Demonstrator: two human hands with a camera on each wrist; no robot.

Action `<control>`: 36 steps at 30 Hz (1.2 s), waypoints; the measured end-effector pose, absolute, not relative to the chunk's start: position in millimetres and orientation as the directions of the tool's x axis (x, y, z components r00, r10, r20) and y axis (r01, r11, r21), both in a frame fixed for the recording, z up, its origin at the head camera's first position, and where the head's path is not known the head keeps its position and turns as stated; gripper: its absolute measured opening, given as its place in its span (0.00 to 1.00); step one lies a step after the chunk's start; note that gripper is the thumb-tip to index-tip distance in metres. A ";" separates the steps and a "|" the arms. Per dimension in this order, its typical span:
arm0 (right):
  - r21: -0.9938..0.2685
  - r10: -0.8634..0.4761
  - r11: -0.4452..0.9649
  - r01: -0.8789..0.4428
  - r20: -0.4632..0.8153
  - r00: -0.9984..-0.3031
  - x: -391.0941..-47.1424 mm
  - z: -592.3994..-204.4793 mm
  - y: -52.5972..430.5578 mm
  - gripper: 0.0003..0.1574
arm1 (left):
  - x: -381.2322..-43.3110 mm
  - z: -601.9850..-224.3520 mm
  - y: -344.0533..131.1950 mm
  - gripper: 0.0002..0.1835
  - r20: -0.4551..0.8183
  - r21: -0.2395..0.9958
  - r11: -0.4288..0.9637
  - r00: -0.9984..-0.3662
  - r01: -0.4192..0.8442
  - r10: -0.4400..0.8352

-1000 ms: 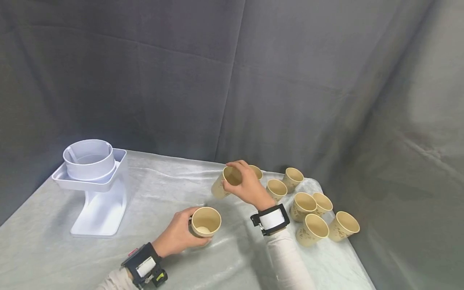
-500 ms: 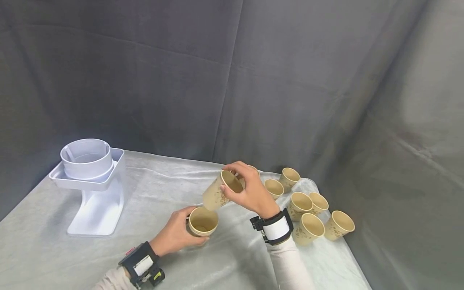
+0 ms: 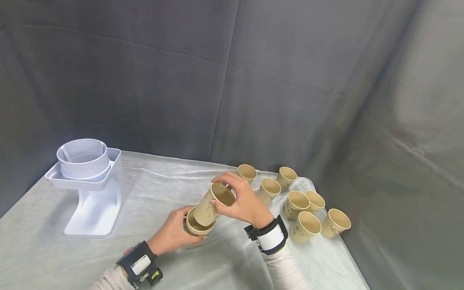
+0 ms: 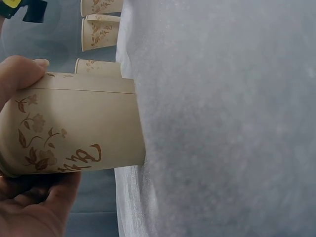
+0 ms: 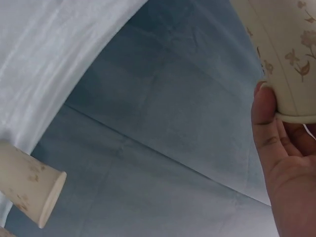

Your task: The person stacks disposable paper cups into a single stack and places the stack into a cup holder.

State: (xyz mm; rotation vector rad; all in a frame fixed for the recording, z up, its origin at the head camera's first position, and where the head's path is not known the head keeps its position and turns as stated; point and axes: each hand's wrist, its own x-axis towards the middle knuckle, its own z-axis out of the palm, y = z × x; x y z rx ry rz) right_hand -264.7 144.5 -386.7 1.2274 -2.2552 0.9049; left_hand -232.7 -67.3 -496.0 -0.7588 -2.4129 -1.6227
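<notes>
My left hand (image 3: 178, 230) grips a beige paper cup (image 4: 74, 123) printed with brown flowers, fingers and thumb curled round it near the rim. At its mouth the rims of nested cups (image 3: 198, 231) show in the head view. My right hand (image 3: 242, 200) pinches another floral paper cup (image 3: 210, 206) by its rim. That cup leans, with its base dipping into the mouth of the one in my left hand. In the right wrist view, thumb and fingers hold the cup (image 5: 289, 59) at its rim.
Several more paper cups (image 3: 305, 227) stand upright at the right of the cloth-covered table (image 3: 152, 177). A white plastic stand (image 3: 90, 213) with a round white bowl (image 3: 82, 158) on its top tray is at the left. Grey curtains (image 3: 174, 80) hang behind and to the right.
My right hand has brought its cup left and down from among the standing cups, tilting it until its base enters the left hand's cup. The left hand stays almost where it was.
</notes>
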 end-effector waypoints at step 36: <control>-0.347 -0.659 0.454 -0.821 0.489 -0.571 -259.2 -426.1 113.4 0.29 | -230.4 -492.8 -67.9 0.34 0.360 0.839 0.288 -0.867 0.462 0.344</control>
